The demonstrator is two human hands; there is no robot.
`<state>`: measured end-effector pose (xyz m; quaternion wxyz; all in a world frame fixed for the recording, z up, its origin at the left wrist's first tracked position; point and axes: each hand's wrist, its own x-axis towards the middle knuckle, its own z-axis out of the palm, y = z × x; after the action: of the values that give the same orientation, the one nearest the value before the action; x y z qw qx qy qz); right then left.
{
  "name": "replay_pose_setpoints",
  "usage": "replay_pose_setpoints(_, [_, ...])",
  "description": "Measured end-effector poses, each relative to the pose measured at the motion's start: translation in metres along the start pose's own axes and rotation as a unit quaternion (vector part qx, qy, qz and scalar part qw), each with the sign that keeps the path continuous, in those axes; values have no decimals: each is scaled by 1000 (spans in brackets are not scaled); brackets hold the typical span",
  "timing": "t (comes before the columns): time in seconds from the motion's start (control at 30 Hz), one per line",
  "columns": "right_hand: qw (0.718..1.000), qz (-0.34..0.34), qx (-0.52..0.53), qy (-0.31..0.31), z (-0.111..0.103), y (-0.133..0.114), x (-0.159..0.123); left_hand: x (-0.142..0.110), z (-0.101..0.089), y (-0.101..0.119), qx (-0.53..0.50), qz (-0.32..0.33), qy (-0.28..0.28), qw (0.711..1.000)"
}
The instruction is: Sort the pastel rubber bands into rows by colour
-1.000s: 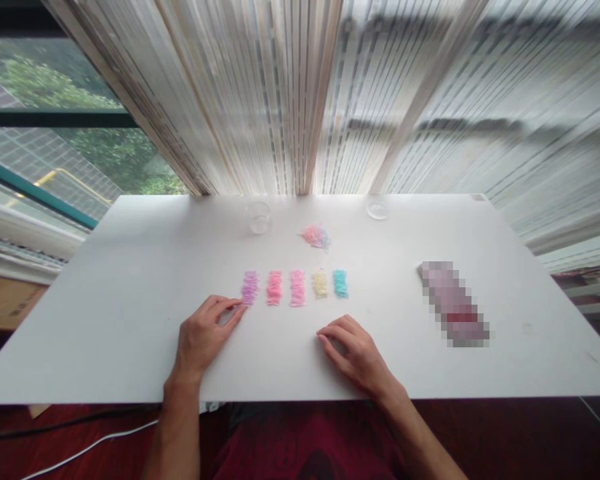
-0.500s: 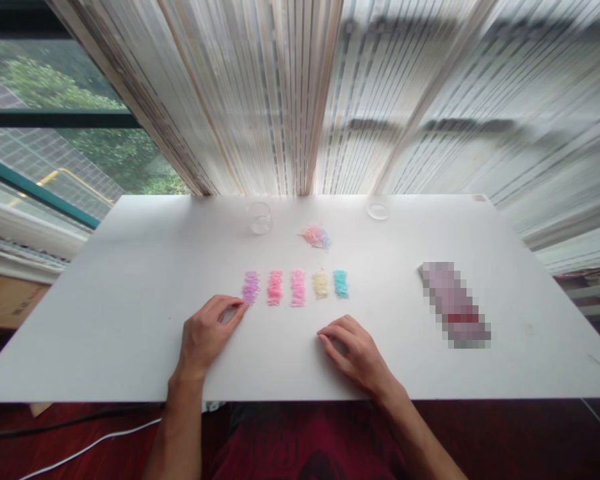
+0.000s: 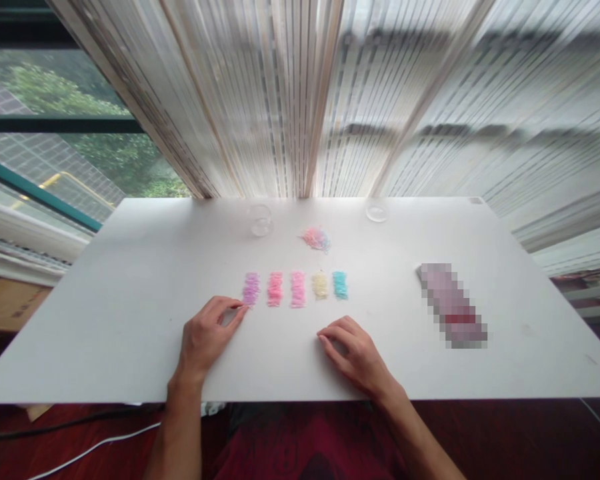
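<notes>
My left hand (image 3: 210, 331) rests on the white table (image 3: 110, 347), thumb and forefinger pinched at the lower end of a purple row of small rubber bands (image 3: 251, 287). Anything between those fingertips is too small to make out. To the right of that row lie a coral-pink row (image 3: 275, 289), a light pink row (image 3: 298, 289), a pale yellow row (image 3: 320, 287) and a turquoise row (image 3: 340, 285). Below the yellow row, my right hand (image 3: 353, 350) lies on the table with curled, closed fingers and nothing visible in them. A mixed heap of bands (image 3: 316, 238) sits behind the rows.
Toward the back edge stand a clear round container (image 3: 260, 221) on the left and a clear round lid or dish (image 3: 377, 213) on the right. A pixelated flat oblong thing (image 3: 453, 307) lies at the right. String curtains (image 3: 260, 100) hang behind the table.
The view has tipped very slightly. Both hands stay almost where they were, and the rows of bands look the same.
</notes>
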<state>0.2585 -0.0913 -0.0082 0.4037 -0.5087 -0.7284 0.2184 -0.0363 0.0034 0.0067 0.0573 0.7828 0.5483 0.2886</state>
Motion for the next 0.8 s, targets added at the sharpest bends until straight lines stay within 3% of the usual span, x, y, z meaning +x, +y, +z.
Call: replay_pose_setpoints(0.8, [1000,-2,0,9,1,-1,0,0,1,2,3,-5,-12,1000])
